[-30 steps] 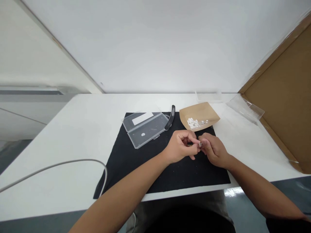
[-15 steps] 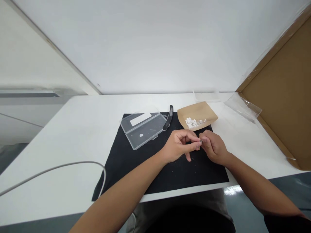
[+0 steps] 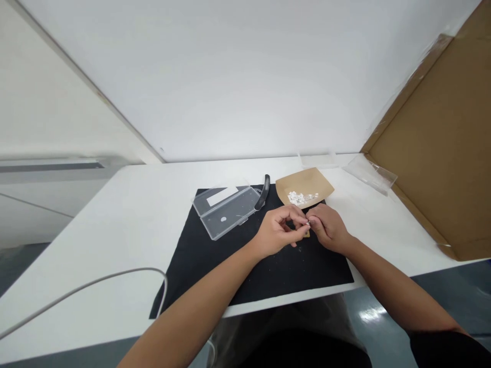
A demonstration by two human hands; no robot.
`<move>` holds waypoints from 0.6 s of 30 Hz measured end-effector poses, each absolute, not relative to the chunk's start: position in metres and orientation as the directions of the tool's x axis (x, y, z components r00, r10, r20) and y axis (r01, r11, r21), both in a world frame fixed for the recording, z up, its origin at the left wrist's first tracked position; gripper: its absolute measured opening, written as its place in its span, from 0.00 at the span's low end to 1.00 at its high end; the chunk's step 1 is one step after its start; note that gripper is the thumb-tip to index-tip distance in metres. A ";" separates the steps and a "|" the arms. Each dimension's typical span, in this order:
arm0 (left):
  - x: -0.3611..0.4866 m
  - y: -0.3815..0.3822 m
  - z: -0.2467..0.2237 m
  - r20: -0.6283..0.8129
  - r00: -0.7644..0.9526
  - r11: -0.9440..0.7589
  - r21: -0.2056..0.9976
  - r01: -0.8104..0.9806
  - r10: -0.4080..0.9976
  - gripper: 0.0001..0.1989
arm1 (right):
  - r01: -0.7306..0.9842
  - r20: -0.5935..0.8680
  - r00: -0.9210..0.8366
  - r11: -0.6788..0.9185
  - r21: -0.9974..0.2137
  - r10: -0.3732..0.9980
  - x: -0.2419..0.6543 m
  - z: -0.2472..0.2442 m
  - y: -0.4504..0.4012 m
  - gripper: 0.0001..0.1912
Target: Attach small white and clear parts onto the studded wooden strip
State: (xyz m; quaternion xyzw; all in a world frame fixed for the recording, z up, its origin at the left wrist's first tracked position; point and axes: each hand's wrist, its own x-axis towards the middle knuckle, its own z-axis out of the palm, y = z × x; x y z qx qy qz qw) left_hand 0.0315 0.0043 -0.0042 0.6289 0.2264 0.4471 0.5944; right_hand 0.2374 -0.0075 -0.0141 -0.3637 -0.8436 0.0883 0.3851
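Note:
Over the black mat (image 3: pixel 215 271), my two hands meet at the fingertips. Thumb and forefinger of my left hand (image 3: pixel 282 230) pinch a small whitish piece (image 3: pixel 308 223), its kind too small to tell. My right hand (image 3: pixel 328 227) is closed in a fist, its thumb and forefinger against that piece; what it holds inside is hidden. A small yellow bit (image 3: pixel 307 234) shows just under the fingertips. Just beyond my hands, a brown paper tray (image 3: pixel 307 179) holds a pile of small white pieces (image 3: pixel 298 198).
Left of my hands lies an open clear plastic case (image 3: pixel 228 217) with a white label (image 3: pixel 222 196). A black curved handle (image 3: pixel 263 193) rests at its right corner. Clear plastic (image 3: pixel 370 174) and a large cardboard box (image 3: pixel 433 153) stand right. A grey cable (image 3: pixel 95 278) crosses the table's left.
The view has shifted slightly. My hands stay together at the fingertips, and the yellow bit beneath them now shows more plainly.

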 end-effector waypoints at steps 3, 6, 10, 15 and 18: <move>0.033 0.004 -0.006 0.346 0.478 -0.267 0.936 -0.228 0.807 0.09 | 0.547 0.582 -0.436 0.716 -0.435 0.687 0.237 -0.016 -0.005 0.20; 0.035 0.004 -0.009 0.429 0.436 -0.401 0.902 -0.159 0.791 0.07 | 0.556 0.538 -0.435 0.685 -0.470 0.722 0.238 -0.016 -0.003 0.22; 0.039 0.006 -0.014 0.568 0.380 -0.601 0.799 -0.041 0.730 0.03 | 0.560 0.515 -0.432 0.668 -0.490 0.740 0.239 -0.017 0.001 0.21; 0.042 0.006 -0.016 0.685 0.342 -0.742 0.668 0.059 0.643 0.02 | 0.545 0.532 -0.415 0.670 -0.505 0.738 0.240 -0.022 0.004 0.19; 0.041 0.005 -0.015 0.721 0.350 -0.793 0.597 0.124 0.598 0.03 | 0.535 0.547 -0.405 0.675 -0.509 0.733 0.239 -0.022 0.004 0.18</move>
